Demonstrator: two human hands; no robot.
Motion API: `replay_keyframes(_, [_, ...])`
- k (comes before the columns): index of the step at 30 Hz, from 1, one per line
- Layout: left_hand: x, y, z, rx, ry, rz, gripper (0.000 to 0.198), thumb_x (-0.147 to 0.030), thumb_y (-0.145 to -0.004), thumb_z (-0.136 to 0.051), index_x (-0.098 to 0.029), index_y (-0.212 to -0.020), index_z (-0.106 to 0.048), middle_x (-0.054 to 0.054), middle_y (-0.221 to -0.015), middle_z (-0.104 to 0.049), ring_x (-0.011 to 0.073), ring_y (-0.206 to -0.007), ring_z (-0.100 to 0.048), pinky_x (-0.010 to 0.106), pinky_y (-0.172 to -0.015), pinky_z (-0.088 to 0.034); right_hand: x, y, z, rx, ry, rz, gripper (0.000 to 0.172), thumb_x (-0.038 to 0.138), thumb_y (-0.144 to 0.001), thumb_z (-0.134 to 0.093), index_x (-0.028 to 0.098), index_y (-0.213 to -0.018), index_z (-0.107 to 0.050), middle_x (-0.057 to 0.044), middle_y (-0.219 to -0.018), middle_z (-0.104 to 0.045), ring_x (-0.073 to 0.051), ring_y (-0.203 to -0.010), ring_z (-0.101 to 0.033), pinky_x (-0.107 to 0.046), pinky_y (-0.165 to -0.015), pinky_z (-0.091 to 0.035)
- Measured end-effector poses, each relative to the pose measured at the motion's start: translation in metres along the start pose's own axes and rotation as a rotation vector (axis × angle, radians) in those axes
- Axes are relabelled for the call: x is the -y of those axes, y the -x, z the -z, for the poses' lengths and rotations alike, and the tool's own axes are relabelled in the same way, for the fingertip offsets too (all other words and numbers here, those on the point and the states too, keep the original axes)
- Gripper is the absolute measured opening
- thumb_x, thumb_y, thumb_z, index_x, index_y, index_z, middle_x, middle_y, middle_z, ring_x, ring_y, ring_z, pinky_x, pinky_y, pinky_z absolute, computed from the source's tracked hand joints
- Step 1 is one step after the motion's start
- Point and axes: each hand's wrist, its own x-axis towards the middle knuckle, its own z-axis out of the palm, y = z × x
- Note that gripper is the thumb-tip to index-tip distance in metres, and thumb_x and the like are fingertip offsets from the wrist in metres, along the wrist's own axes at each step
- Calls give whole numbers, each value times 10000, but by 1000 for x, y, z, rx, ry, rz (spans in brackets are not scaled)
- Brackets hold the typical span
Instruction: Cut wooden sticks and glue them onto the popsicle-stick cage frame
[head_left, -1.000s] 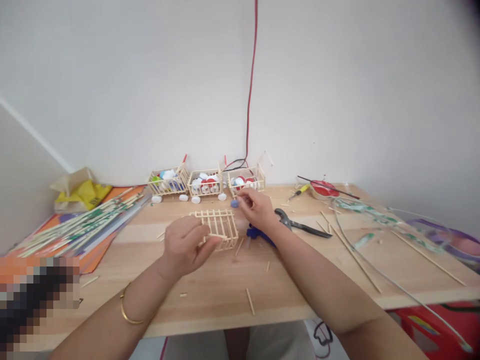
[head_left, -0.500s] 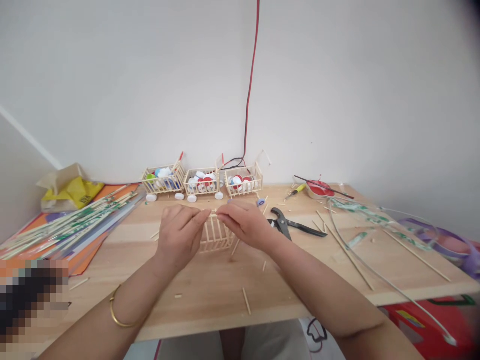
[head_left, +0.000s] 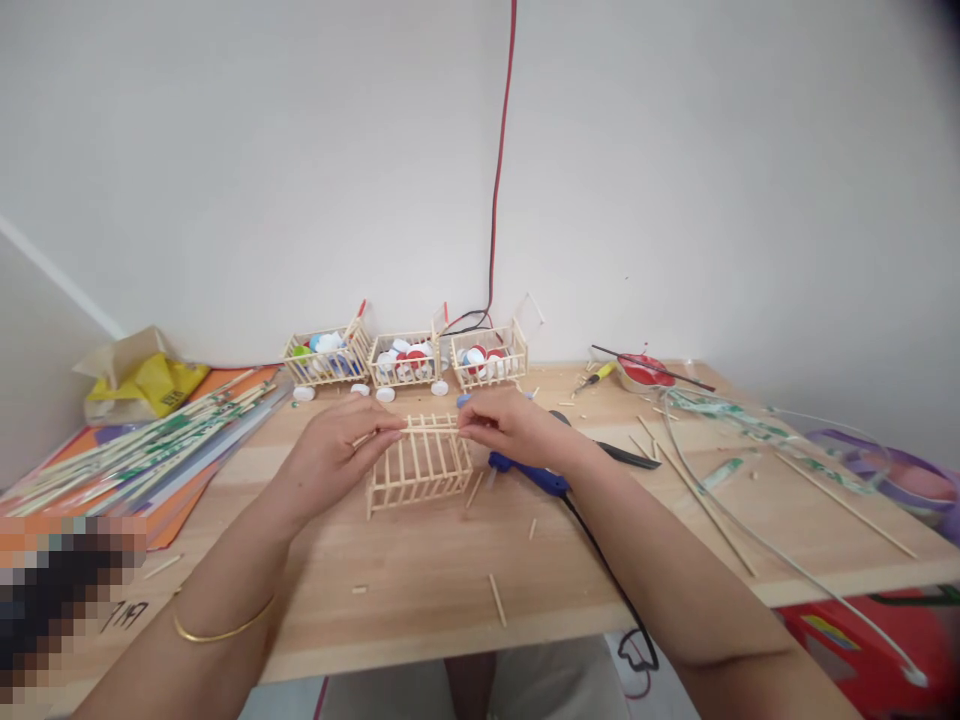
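A small cage-like frame of thin wooden sticks (head_left: 420, 465) stands on the wooden table (head_left: 420, 580) in front of me. My left hand (head_left: 330, 455) pinches its top rail at the left end. My right hand (head_left: 510, 428) pinches the same rail at the right end. A blue glue gun (head_left: 529, 472) lies just right of the frame, partly under my right wrist, with its black cord running off the table's front edge.
Three stick carts (head_left: 405, 360) filled with bottle caps line the wall. Black pliers (head_left: 615, 455) and long sticks (head_left: 697, 505) lie to the right, a red dish (head_left: 645, 372) behind them. A bundle of sticks (head_left: 150, 440) on orange sheets lies left. Short stick offcuts (head_left: 497, 600) dot the table.
My right hand came back from the carts to the frame. Both hands now hold its top rail, and the frame stands upright instead of tilted in my left hand.
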Motion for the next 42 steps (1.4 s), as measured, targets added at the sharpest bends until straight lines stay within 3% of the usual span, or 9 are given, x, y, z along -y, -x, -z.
replay_keyframes(4, [2,1,8,154,-18,42,173,-309,-859,-574,-206,-803,-702,43,-774,-675,170,-745,-592,268,-680,-442,-2,-2,-6,75,43,0,104,183,-883,-545,161,-810,-617,-17,-761,-619,-128,-694,-532,-224,-639,-370])
replay_keyframes(9, [-2,2,14,339,-57,133,241,-267,-876,-494,-195,-880,-725,62,-830,-685,186,-797,-604,289,-720,-454,-2,-3,-8,151,60,-25,119,148,-885,-532,147,-820,-631,-40,-798,-636,-135,-728,-546,-227,-664,-377])
replay_keyframes(16, [-4,1,22,246,-45,305,240,-328,-862,-509,-196,-859,-710,39,-848,-708,179,-791,-629,288,-724,-458,-4,-3,-9,150,26,-32,103,136,-864,-557,145,-814,-646,-25,-778,-651,-124,-703,-552,-218,-648,-375])
replay_keyframes(27, [-4,1,6,273,-70,247,170,-256,-805,-525,-187,-749,-671,29,-759,-664,175,-744,-596,286,-699,-430,-7,-4,-16,85,-42,-53,82,175,-845,-608,156,-793,-668,-5,-736,-659,-106,-655,-549,-206,-627,-376])
replay_keyframes(30, [-2,1,6,282,-80,237,195,-282,-814,-513,-183,-729,-658,34,-751,-656,180,-734,-585,290,-686,-423,-7,-4,-7,81,-52,-78,72,178,-832,-618,160,-798,-679,-1,-742,-669,-106,-663,-556,-207,-633,-378])
replay_keyframes(32, [-1,1,6,277,-83,242,221,-307,-821,-502,-182,-720,-654,40,-754,-659,188,-741,-585,298,-690,-425,-6,1,8,-11,-50,-125,84,186,-836,-603,163,-816,-682,-4,-766,-674,-110,-690,-565,-211,-645,-384])
replay_keyframes(36, [-3,-1,7,236,-69,285,267,-368,-831,-485,-191,-711,-645,43,-772,-674,198,-750,-594,302,-689,-430,-1,24,40,-369,47,-333,159,275,-875,-548,162,-840,-654,0,-729,-644,-108,-645,-535,-216,-598,-368])
replay_keyframes(38, [-4,-2,8,187,-67,315,276,-392,-838,-481,-197,-726,-640,36,-778,-681,195,-742,-599,291,-668,-427,2,40,41,-295,140,-436,183,330,-871,-553,175,-838,-647,1,-718,-639,-117,-640,-543,-223,-588,-363])
replay_keyframes(42, [-5,-1,5,67,-110,368,258,-399,-858,-476,-209,-818,-646,13,-765,-684,176,-672,-597,270,-615,-420,4,61,14,41,388,-596,330,499,-735,-679,184,-827,-642,-49,-823,-647,-190,-737,-596,-264,-615,-384])
